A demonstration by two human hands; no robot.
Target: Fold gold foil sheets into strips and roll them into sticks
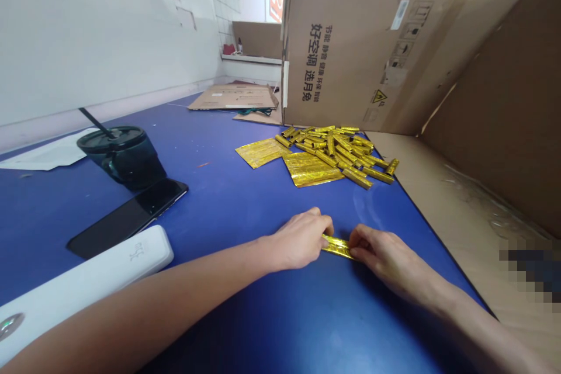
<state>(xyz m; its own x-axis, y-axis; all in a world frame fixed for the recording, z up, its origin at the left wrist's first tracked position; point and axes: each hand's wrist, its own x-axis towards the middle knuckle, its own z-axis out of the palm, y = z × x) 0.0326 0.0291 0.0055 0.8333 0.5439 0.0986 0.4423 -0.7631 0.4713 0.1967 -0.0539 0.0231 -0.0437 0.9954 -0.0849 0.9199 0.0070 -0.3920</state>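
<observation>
**"What are the hands doing?"**

"The left hand [298, 239] and the right hand [390, 260] are both clenched on a narrow gold foil strip [337, 246]. Each grip pinches one end between fingers and thumb, and neither is released."

**"Where's the strip exactly?"**

"Between the two hands, right over the blue worktop [210, 210]. I can't tell whether it's touching the surface."

**"What's nearest to them?"**

"Straight ahead lies a loose heap of gold foil rolls [333, 149], well clear of the hands. Two flat gold foil sheets [309, 169] lie at the heap's near-left edge, touching the rolls."

**"And over on the left?"**

"A dark cup [123, 158] with a straw stands just behind a black phone [131, 216], which lies flat on the worktop. A long white case [87, 280] sits beside the left forearm, and a sheet of paper [48, 152] lies beyond the cup."

**"On the right?"**

"A big cardboard box [350, 41], printed with black Chinese characters, stands open along the worktop's far side. Past it, flattened cardboard [234, 96] lies on the floor near a white wall [100, 41]."
</observation>
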